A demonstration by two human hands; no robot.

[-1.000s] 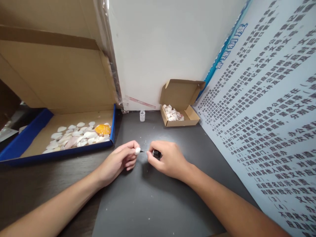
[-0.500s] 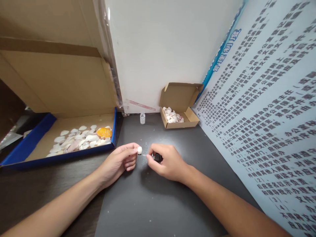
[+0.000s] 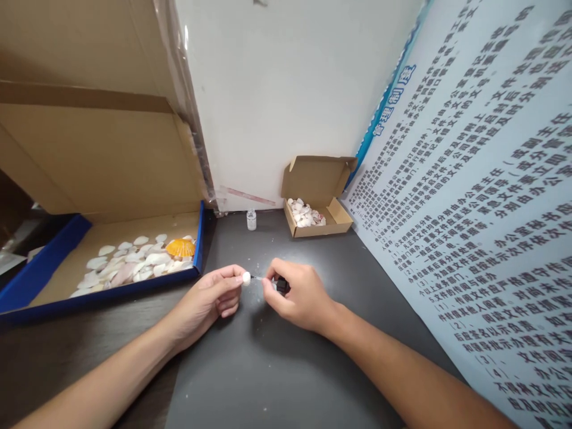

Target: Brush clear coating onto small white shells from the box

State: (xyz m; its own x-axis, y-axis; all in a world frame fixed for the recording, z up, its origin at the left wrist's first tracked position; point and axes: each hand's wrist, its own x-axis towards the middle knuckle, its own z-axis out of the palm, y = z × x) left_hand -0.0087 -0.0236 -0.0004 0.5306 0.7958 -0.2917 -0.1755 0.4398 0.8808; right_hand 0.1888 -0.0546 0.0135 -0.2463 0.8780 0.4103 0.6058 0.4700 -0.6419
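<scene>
My left hand [image 3: 218, 295] is pinching a small white seashell [image 3: 246, 279] between thumb and fingers, while my right hand [image 3: 295, 291], just beside it, is closing around a slim applicator with a black end [image 3: 282, 286]. Its thin tip is pointing at the seashell; I cannot tell whether they are touching. Beyond my grip, a clear vial [image 3: 251, 221] is standing upright, and right of that an open cardboard box [image 3: 322, 230] is holding pale shells [image 3: 304, 213]. Left of my grip, an orange scallop shell [image 3: 181, 248] is lying in a blue-walled box [image 3: 201, 238].
</scene>
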